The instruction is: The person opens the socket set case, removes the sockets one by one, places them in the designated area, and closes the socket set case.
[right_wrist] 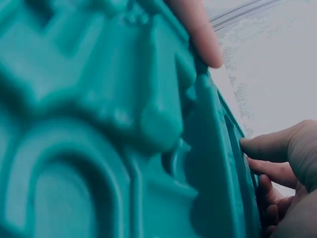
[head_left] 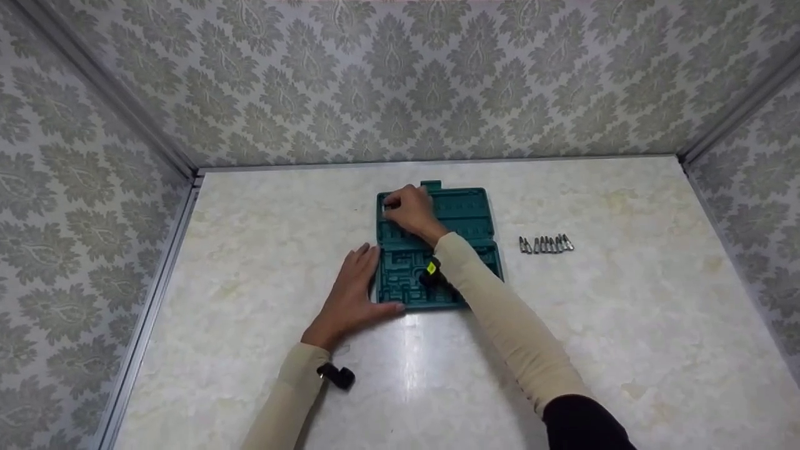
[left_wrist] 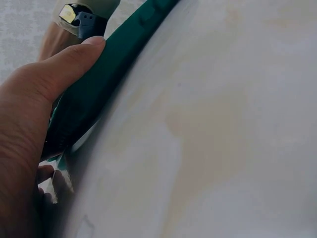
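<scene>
A teal moulded tool case (head_left: 465,219) lies open in the middle of the table; its ribbed recesses fill the right wrist view (right_wrist: 99,124). My left hand (head_left: 359,284) lies flat beside the case's near-left corner. Its thumb (left_wrist: 64,64) rests along the case rim (left_wrist: 114,54), and the fingers press against the side. My right hand (head_left: 409,209) reaches across to the case's far-left part. Its curled fingertips pinch a small pale metal bit (head_left: 390,203). One right fingertip (right_wrist: 198,34) touches the case wall. A row of several metal bits (head_left: 545,244) lies to the right of the case.
The pale marble-look table (head_left: 250,250) is boxed in by patterned walls at the back and on both sides. A metal rail (head_left: 159,281) runs along its left edge. Each wrist carries a small black camera (head_left: 337,376).
</scene>
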The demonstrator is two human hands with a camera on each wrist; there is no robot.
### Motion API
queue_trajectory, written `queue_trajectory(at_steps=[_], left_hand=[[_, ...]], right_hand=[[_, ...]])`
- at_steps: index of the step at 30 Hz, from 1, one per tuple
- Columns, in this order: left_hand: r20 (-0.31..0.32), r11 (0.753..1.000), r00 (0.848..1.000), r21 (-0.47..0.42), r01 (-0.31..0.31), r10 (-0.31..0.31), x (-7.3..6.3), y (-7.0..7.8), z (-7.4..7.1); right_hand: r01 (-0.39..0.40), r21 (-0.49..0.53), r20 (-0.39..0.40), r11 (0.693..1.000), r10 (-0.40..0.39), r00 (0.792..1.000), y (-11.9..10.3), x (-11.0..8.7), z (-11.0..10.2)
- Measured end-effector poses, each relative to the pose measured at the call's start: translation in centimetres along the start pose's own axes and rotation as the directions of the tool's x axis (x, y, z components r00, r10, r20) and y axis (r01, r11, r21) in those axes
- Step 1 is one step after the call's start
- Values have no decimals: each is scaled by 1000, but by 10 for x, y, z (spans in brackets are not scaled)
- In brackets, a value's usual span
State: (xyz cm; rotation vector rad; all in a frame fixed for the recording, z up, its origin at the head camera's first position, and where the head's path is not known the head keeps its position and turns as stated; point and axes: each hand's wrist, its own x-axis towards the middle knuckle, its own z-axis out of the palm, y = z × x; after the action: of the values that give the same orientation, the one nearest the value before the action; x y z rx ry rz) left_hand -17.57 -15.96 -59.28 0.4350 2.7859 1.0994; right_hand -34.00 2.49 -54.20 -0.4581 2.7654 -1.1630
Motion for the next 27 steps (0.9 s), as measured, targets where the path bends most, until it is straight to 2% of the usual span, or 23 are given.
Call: queue_trajectory(at_steps=[2, 6, 10, 13, 15, 17, 22, 27], left_hand=[[-1, 1000, 1000, -4, -5, 5, -1, 0, -1], [-7, 1000, 1000, -7, -31, 31, -1, 0, -3], [-9, 999, 999, 0, -48, 48, -1, -1, -2], [-5, 999, 999, -6, -38, 38, -1, -1, -1], [-6, 999, 999, -9, -33, 32, -1, 0, -1], [-10, 999, 999, -14, -30, 30, -1, 0, 0], [-18, 1000, 1000, -7, -16, 15, 1, 2, 1], [-19, 1000, 1000, -1, 1, -1, 0, 0, 1]], right_hand=[[-23, 46, -21, 999, 24, 999, 0, 0, 3], [-9, 121, -66, 993, 17, 998, 1, -2, 8], [39, 98, -100, 994, -29, 995, 4, -5, 12], [61, 63, -124, 996, -53, 991, 5, -6, 14], [69, 86, -144, 994, -56, 988, 6, -7, 15], [90, 151, -174, 985, -63, 983, 7, -7, 13], [169, 322, -198, 932, -108, 974, 12, -15, -1], [193, 348, -146, 917, -150, 978, 15, -30, -25]])
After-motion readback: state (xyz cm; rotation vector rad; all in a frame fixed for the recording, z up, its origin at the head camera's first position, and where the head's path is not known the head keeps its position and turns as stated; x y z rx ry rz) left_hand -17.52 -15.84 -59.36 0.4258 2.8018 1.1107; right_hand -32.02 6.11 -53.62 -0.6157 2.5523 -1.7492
